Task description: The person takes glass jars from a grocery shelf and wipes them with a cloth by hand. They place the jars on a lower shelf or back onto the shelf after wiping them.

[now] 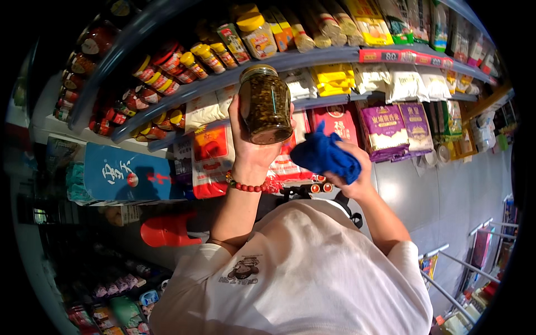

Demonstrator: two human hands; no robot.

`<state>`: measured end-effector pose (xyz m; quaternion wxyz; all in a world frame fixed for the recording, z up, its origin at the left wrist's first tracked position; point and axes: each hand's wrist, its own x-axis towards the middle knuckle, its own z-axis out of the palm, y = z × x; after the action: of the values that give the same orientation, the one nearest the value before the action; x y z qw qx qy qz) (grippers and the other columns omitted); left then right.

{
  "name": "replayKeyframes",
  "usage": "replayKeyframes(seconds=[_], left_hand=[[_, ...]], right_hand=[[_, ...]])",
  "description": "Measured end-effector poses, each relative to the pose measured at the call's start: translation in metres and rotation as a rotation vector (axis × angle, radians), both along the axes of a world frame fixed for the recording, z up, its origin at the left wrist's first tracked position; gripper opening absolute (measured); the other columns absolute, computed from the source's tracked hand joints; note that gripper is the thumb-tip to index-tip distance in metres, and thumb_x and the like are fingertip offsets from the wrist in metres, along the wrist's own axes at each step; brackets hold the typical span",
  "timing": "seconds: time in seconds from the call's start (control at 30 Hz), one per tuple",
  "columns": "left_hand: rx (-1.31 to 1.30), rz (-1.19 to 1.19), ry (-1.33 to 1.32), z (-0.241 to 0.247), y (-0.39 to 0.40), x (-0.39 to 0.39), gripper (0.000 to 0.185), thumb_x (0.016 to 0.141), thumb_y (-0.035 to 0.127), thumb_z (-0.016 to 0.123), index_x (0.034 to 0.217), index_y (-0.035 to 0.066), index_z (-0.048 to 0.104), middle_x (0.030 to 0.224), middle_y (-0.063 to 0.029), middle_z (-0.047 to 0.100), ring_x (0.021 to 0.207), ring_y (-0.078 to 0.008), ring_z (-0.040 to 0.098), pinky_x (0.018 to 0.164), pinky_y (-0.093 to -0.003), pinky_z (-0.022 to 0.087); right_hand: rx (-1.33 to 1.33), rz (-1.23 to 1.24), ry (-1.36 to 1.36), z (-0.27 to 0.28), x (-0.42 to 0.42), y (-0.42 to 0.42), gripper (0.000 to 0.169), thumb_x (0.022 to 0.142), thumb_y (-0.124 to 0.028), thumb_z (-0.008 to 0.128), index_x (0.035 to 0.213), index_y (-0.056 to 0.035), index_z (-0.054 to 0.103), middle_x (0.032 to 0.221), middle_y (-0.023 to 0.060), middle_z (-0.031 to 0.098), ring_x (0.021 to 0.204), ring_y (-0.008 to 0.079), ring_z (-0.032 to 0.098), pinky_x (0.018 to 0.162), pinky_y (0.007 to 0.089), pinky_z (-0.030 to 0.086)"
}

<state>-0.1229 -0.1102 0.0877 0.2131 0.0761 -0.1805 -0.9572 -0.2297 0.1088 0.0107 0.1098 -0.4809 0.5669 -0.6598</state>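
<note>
Raised in my left hand [253, 155] is a glass jar [268, 104] with a gold-coloured lid and dark, chunky contents. The palm and fingers hold it from behind, and a red bead bracelet [249, 187] circles that wrist. A bunched blue cloth [326, 155] is gripped by my right hand [354, 167], to the right of the jar and slightly lower. Cloth and jar are apart. Part of the right hand's fingers is hidden by the cloth.
Curved shelves [293, 63] ahead bear jars, seasoning bottles and noodle packs. Purple rice bags [383, 130] stand low at the right. A blue box [125, 171] and a red plastic stool [167, 230] are at the left; metal racks [456, 268] stand at the lower right.
</note>
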Motion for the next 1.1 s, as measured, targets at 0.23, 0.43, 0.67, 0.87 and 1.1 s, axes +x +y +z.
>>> replayKeyframes(seconds=[0.23, 0.43, 0.67, 0.87, 1.1], left_hand=[[-0.058, -0.193, 0.042, -0.001, -0.002, -0.009, 0.065, 0.098, 0.056, 0.049, 0.131, 0.002, 0.060, 0.121, -0.0176, 0.068, 0.102, -0.0384, 0.069, 0.090, -0.0518, 0.057], [-0.267, -0.083, -0.173, -0.023, 0.021, -0.019, 0.064, 0.103, 0.055, 0.039, 0.141, 0.005, 0.053, 0.138, -0.0144, 0.061, 0.124, -0.0298, 0.060, 0.109, -0.0466, 0.047], [-0.389, -0.167, -0.136, -0.021, 0.013, -0.009, 0.081, 0.097, 0.065, 0.049, 0.145, 0.001, 0.044, 0.139, -0.0170, 0.059, 0.123, -0.0304, 0.061, 0.106, -0.0470, 0.049], [-0.453, -0.138, -0.161, -0.018, 0.012, 0.000, 0.092, 0.088, 0.070, 0.061, 0.146, 0.002, 0.042, 0.133, -0.0189, 0.061, 0.117, -0.0317, 0.063, 0.102, -0.0470, 0.051], [-0.185, -0.111, 0.020, -0.019, 0.013, -0.019, 0.094, 0.091, 0.073, 0.050, 0.150, 0.001, 0.038, 0.144, -0.0253, 0.050, 0.121, -0.0422, 0.059, 0.096, -0.0496, 0.056]], right_hand=[[-0.539, -0.042, -1.102, 0.010, 0.010, -0.041, 0.069, 0.097, -0.039, 0.065, 0.148, 0.0019, 0.040, 0.141, 0.0154, 0.055, 0.131, 0.0287, 0.054, 0.113, 0.0437, 0.041], [-0.473, -0.222, -0.544, 0.026, 0.034, -0.068, 0.071, 0.087, -0.019, 0.077, 0.145, 0.0011, 0.043, 0.146, 0.0199, 0.047, 0.135, 0.0308, 0.047, 0.115, 0.0424, 0.034], [-0.415, -0.399, 0.302, 0.035, 0.018, -0.066, 0.063, 0.074, -0.018, 0.086, 0.128, -0.0058, 0.056, 0.143, 0.0289, 0.048, 0.128, 0.0464, 0.053, 0.106, 0.0517, 0.044], [-0.419, -0.118, 0.425, -0.012, 0.021, -0.048, 0.048, 0.075, -0.022, 0.083, 0.116, -0.0064, 0.065, 0.130, 0.0226, 0.059, 0.118, 0.0456, 0.060, 0.099, 0.0512, 0.050], [-0.224, -0.459, 0.272, -0.018, 0.026, -0.011, 0.059, 0.081, -0.027, 0.080, 0.128, 0.0014, 0.059, 0.129, 0.0247, 0.062, 0.118, 0.0355, 0.063, 0.103, 0.0427, 0.048]])
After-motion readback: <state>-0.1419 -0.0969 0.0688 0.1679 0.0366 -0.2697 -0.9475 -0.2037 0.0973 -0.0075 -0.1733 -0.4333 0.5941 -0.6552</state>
